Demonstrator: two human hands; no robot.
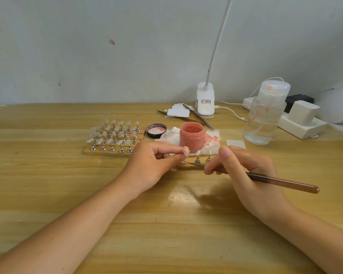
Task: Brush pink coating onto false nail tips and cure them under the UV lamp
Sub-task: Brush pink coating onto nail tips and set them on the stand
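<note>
Left hand (152, 165) pinches pink nail tip (186, 151); right hand (246, 171) grips brush (265, 177). Risk: wet coat smears on fingers; elbow knocks open jar (191, 137).

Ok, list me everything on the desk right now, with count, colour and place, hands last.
jar: one, pink, open, on the stained tissue at centre
lid: one, black, left of the jar
tissue: one, white with pink stains, under the jar
rack of nail tips: many clear tips on metal stands, wooden base, left of the lid
tweezers: two, dark, behind the jar
clip lamp: one, white, at the back
pump bottle: one, clear, right
power strip: one, white, far right
brush: one, brown handle, in the right hand
nail tip: one, pink, pinched in the left hand
left hand: centre
right hand: right of centre
</note>
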